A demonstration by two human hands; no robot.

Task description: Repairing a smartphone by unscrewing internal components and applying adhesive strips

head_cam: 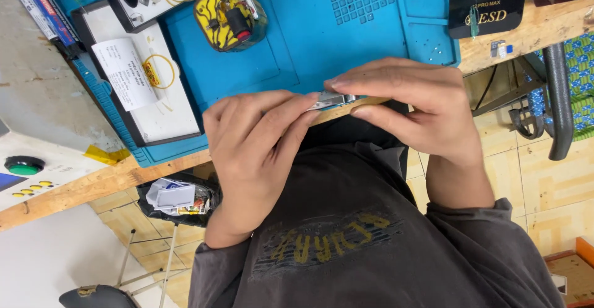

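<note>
The person's left hand [250, 138] and right hand [411, 104] meet at the near edge of a blue work mat [322, 42], just above the wooden table edge [99, 184]. Between them sits a small silvery metal part [331, 99], thin and flat, most of it hidden by the fingers. The left hand's fingers are closed against its left end, thumb tucked underneath; the right hand pinches its right end between the thumb below and the forefinger on top. Both hands therefore have hold of the same piece, which is held right at the mat's front border, over the person's dark grey shirt [346, 240].

Further back on the mat stands a yellow and black gadget with a red-tipped cylinder [229, 17]. To the left lies a white tray [154, 110] bearing a paper slip [124, 73] and a yellow rubber band [162, 71]. A green round button [23, 165] shows on a white box at the far left, and a black bag of scraps [179, 198] hangs under the table
</note>
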